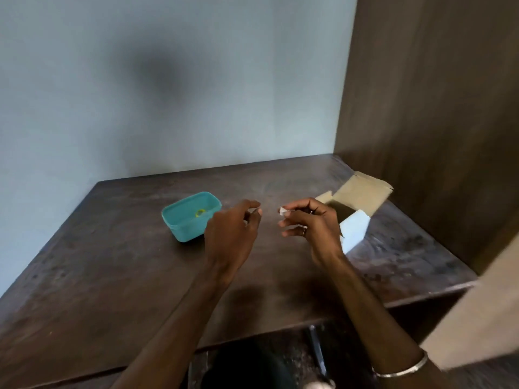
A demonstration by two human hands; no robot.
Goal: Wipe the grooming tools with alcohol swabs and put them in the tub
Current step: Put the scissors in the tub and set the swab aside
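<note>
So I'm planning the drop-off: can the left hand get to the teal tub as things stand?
Probably yes. The left hand hovers just right of the teal tub, which sits open-topped on the table with nothing between them. Whether its fingers pinch something is unclear.

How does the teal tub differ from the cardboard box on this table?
The tub is teal plastic with rounded corners; the box is brown cardboard with a white side and its flaps open. The tub stands left of the hands, the box right, partly behind the right hand. Both are open on top and rest on the table.
</note>
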